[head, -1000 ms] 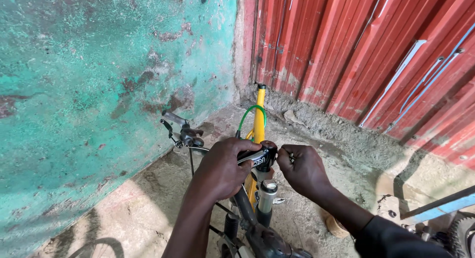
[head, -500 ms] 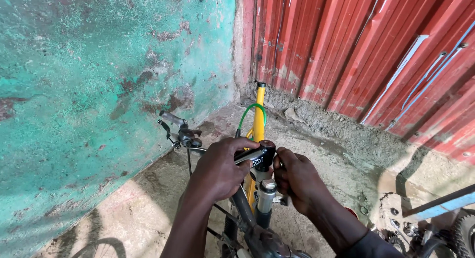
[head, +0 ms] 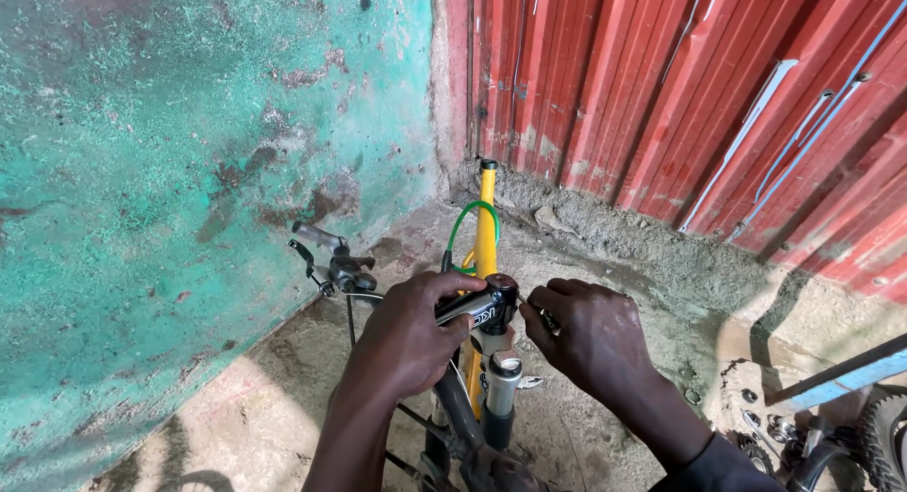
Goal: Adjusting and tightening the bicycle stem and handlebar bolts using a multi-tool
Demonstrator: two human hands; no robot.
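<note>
In the head view, the left hand is wrapping its fingers around the black stem of a bicycle, gripping it where it meets the handlebar. The right hand is sitting just beside the stem's right end, its fingers curled together and pinching a small tool that is too hidden to make out clearly. The stem is standing low in the middle of the view, on top of the fork, with the yellow frame stretching away towards the corner of the walls. A green cable is looping beside the frame. The handlebar grip and brake lever are sticking out to the left, near the turquoise wall. The red corrugated wall is rising on the right, and the whole bicycle is resting over the dusty concrete floor.
</note>
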